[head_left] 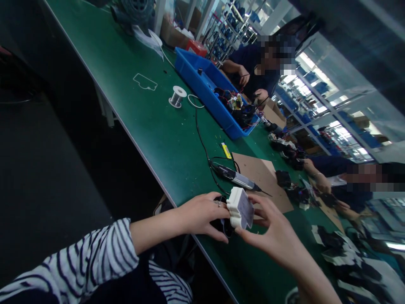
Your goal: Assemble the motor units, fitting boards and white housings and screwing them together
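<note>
Between the two hands, at the near edge of the green tabletop (148, 126), sat a white plastic block (241, 209). The right hand (274, 234) pinched it from the far side, fingertips on its edge and thumb below. The left hand (202, 216), with a ring on one finger, curled around a black piece (222, 225) that sat against the underside of the block, its forefinger reaching the block's top corner.

The block's broad grey label face was turned up and toward the right hand. Print showed on the label, but it was too small and blurred to read. Its long axis ran roughly from the left forefinger down toward the right thumb, with the ribbed white end nearest the left hand.

Just beyond the hands lay a pen-shaped power tool (236, 177), its tip on a cardboard sheet (264, 179) and pointing off past the right hand, its black cable trailing away. A small yellow item (225, 150) lay near the tool; any marking on it could not be made out. Well beyond the left hand stood a solder spool (177, 96) beside a blue bin (193, 67).
</note>
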Available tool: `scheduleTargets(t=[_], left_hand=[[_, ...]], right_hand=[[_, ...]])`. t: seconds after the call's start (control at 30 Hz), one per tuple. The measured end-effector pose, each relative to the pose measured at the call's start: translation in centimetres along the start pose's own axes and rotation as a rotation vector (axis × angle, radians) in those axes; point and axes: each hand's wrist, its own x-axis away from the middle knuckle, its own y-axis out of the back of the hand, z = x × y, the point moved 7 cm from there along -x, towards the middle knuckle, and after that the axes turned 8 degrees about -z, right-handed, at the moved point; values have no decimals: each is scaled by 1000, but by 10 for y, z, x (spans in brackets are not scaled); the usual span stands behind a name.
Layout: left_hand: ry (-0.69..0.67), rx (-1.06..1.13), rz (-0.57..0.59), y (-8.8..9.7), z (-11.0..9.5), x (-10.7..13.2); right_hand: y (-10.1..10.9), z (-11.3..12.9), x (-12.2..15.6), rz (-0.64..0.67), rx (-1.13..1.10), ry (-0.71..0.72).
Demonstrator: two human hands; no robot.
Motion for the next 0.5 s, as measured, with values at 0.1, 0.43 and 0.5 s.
scheduleTargets(t=[0.1,0.43,0.5], left_hand=[[-27,-22,-2,-2,0,3],[41,235,-42,1,4,-1],[123,272,-111,4,9,-1]], right_hand=[[2,2,-1,40,98,-2],[-9,-11,10,40,-39,-102],[-10,-12,13,30,-67,-73]])
